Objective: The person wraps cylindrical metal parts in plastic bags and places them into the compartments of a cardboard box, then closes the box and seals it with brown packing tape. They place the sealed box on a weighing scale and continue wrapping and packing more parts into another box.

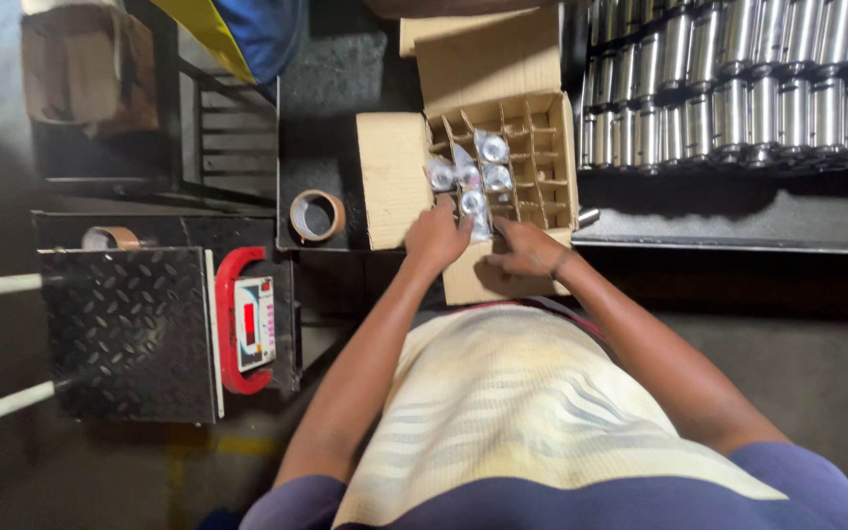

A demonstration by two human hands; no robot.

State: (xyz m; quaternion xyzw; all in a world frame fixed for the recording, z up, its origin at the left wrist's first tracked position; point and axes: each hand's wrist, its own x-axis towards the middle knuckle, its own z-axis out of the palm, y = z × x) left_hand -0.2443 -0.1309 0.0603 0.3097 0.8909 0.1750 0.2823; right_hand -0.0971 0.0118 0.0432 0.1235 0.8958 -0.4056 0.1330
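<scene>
An open cardboard box [392, 177] with a cardboard grid divider [542, 167] stands in front of me. Several cells on its left side hold shiny metal parts wrapped in clear plastic [492, 147]. My left hand [436, 236] rests at the box's near edge, its fingers on a wrapped part [474, 204] in a near cell. My right hand [530, 250] lies on the box's near flap, fingers curled, just right of that part. Whether it holds anything is hidden.
Rows of shiny metal cylinders [738, 79] lie stacked on a dark shelf at the right. A roll of brown tape [317, 215] lies left of the box. A platform scale [130, 334] with a red-framed display [252, 322] stands at the left, another tape roll [110, 238] behind it.
</scene>
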